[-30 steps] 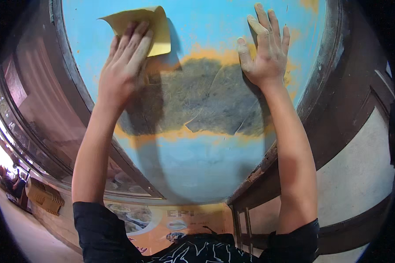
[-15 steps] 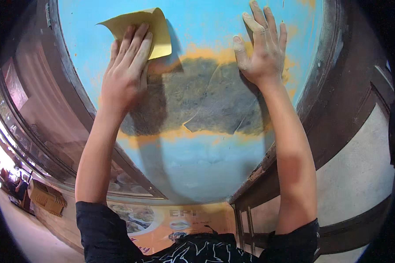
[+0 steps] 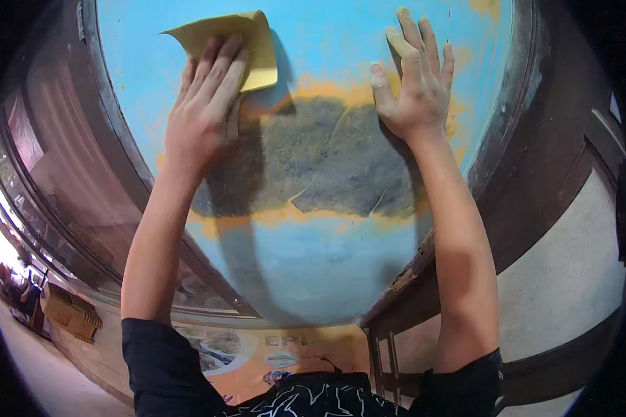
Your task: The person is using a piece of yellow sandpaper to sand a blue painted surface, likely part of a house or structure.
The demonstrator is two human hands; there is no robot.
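A yellow sheet of sandpaper with curling corners lies under the outstretched fingers of my left hand, which holds it against a blue-painted panel. The thumb of that hand is mostly hidden. On the panel's right side rests my right hand, empty, fingers spread and dusted with pale powder. Between and below both hands runs a rough dark grey patch, edged with orange and marked by a few thin raised cracks or flakes.
Dark wooden framing borders the panel on the left and right. Below hangs an orange printed banner. A brown cardboard-like stack sits at the far left, near a bright opening. Pale wall sections show on the right.
My left hand and the sandpaper have shifted slightly to the right. My right hand stays nearly where it was, a touch lower.
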